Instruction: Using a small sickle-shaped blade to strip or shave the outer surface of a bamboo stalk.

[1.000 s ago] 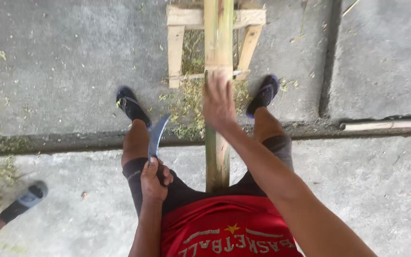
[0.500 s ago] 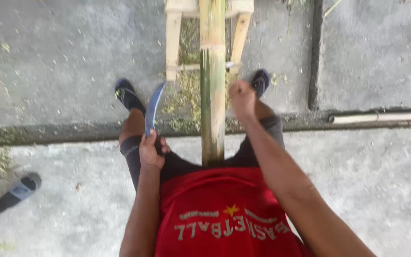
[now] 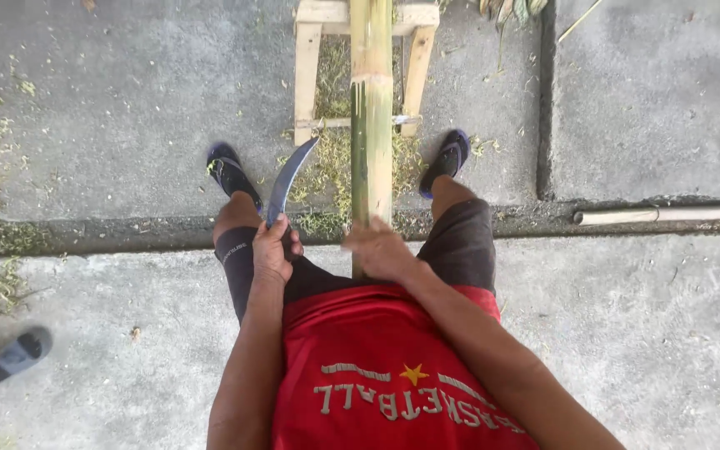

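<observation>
Ahead of you stands a wooden stand (image 3: pixel 306 75) on the concrete (image 3: pixel 110 83), with green shavings (image 3: pixel 331 162) strewn under it. A pale pole (image 3: pixel 668 215) lies along the kerb at your right. A grey sandal (image 3: pixel 14 358) shows at far left.

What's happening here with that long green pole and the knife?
A person stands over a bamboo pole that runs between their legs and rests on a small wooden stand. The right hand grips the pole near the body. The left hand holds a curved knife, its blade pointing forward beside the pole and not touching it. Green shavings lie on the concrete around the stand.
</observation>
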